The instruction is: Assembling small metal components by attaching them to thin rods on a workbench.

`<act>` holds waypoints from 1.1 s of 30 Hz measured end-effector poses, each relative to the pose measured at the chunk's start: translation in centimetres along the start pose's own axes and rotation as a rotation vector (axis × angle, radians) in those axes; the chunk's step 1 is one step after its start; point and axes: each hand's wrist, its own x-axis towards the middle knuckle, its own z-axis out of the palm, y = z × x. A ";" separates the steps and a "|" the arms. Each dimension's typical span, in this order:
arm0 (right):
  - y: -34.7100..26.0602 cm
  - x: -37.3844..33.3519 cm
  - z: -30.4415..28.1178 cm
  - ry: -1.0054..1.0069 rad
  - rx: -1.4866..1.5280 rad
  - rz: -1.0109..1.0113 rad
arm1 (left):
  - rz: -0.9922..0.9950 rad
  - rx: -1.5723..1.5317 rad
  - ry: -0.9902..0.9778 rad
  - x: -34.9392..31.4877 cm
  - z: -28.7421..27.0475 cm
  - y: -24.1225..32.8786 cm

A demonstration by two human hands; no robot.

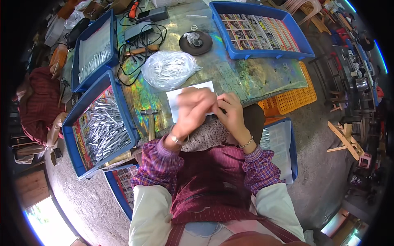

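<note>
My left hand (192,111) and my right hand (231,114) meet over a white sheet (206,85) at the table's near edge. The fingers of my left hand are curled in, and its outer side is smeared by motion. Thumb and fingertips of my right hand are pinched together beside it. Whatever sits between the fingertips is too small or hidden to name. Just beyond the sheet lies a clear plastic bag (170,70) full of slim silvery pieces. To the left of my left hand, a hammer (151,121) rests with its head pointing away from me.
Blue trays flank the worktable (262,78); the left tray (132,123) holds many slim metal pieces. A newspaper-lined blue tray (262,54) stands far right. A dark round dish (196,50), tangled cables (143,40) and a yellow crate (296,99) are near. Another person (41,106) sits at left.
</note>
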 end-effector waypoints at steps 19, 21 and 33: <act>0.8 -0.4 -0.1 -0.012 -0.006 -0.007 | -0.396 0.232 0.241 -1.8 -2.7 -1.4; 0.8 -0.7 0.7 0.032 0.010 -0.022 | -0.276 0.050 0.182 -2.5 -3.3 -2.0; 0.3 -0.1 -0.9 0.222 0.241 0.162 | -0.426 -0.017 0.166 -2.0 -0.5 0.4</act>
